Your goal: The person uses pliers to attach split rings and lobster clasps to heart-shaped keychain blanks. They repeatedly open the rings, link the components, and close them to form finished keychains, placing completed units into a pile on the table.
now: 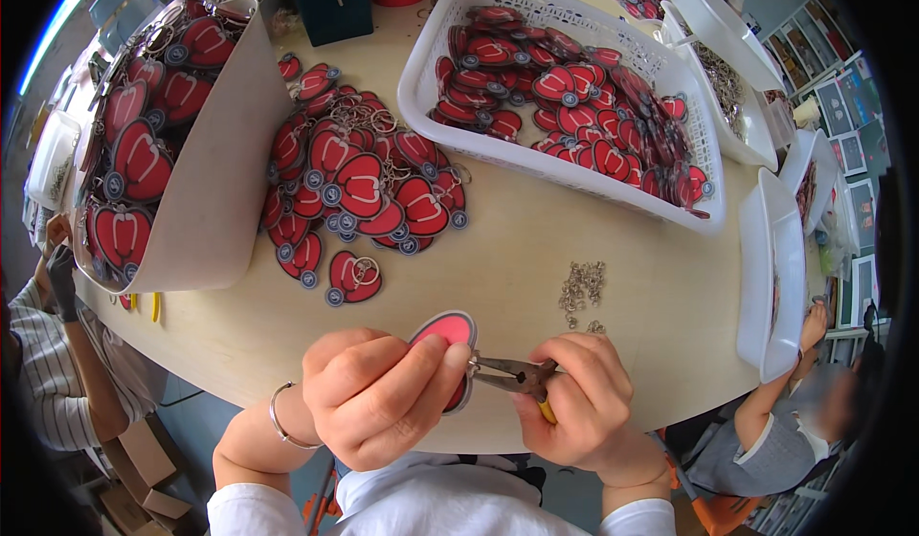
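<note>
At six o'clock, the left hand (pixel 388 392) pinches a flat, red, grey-rimmed charm (pixel 450 326), probably light, stiff, best held edgewise; at its three o'clock, the right hand (pixel 579 397) curls around yellow-handled metal pliers (pixel 529 376).

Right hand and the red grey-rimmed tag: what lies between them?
Yellow-handled needle-nose pliers, seen in the head view: the right hand grips them, and their tips reach a small metal piece at the edge of the red tag.
</note>
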A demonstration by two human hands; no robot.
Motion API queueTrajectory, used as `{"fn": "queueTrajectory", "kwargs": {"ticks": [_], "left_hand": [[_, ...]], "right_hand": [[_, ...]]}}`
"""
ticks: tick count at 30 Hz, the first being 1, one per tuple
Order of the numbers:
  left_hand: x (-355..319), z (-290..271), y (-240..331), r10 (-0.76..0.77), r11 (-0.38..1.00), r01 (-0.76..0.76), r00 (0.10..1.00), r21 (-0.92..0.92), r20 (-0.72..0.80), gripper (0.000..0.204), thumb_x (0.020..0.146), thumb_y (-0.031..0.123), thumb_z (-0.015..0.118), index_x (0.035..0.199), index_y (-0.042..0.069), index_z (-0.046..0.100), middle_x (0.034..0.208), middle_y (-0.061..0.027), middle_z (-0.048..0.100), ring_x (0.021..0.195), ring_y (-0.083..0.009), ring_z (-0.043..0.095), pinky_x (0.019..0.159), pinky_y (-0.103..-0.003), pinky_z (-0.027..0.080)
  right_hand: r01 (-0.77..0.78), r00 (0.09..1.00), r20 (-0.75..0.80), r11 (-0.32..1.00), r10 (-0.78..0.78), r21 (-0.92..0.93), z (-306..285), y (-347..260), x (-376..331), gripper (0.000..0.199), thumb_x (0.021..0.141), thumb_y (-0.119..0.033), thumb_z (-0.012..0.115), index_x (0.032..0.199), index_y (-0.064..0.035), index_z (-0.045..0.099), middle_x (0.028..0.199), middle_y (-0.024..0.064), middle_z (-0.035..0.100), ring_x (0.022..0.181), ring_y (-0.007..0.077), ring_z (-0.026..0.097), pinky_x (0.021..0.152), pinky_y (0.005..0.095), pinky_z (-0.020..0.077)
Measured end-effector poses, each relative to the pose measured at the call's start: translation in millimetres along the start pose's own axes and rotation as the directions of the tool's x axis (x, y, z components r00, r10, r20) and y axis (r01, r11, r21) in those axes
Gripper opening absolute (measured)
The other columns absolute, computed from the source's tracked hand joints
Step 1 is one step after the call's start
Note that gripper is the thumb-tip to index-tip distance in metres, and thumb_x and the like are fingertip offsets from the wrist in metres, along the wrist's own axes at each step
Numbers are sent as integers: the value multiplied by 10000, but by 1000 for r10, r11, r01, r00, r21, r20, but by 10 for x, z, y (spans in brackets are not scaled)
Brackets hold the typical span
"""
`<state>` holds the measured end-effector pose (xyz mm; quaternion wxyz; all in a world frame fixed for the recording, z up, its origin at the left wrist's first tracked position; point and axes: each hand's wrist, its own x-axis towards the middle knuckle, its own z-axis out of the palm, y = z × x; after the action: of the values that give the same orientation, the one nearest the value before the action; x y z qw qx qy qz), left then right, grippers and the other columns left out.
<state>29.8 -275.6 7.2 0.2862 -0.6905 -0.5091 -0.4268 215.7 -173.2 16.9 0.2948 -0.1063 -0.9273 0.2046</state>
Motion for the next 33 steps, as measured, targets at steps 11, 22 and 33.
{"fn": "queueTrajectory", "kwargs": {"ticks": [11,22,33], "left_hand": [[22,-4,4,-16,999,16,1000,-44,4,268,514,11,698,780,-18,692,836,-91,627,660,-159,520,486,-232,410],[-1,-11,-22,-11,1000,11,1000,-3,-26,307,482,28,692,786,-7,695,843,-81,624,658,-146,500,479,-229,389],[-9,-7,-6,-4,1000,4,1000,-11,-9,306,487,34,704,791,1,694,841,-74,622,672,-140,495,487,-220,388]], "right_hand": [[17,999,42,999,-19,33,-43,58,-2,257,532,-55,720,628,6,489,852,155,581,702,283,592,558,374,476],[55,997,-58,997,-59,-60,-5,108,68,251,574,-77,722,631,-4,488,884,157,592,751,298,589,596,388,460],[68,997,-40,993,-72,-93,-16,102,48,251,600,-105,710,619,-7,480,861,150,583,720,285,578,565,378,444]]}}
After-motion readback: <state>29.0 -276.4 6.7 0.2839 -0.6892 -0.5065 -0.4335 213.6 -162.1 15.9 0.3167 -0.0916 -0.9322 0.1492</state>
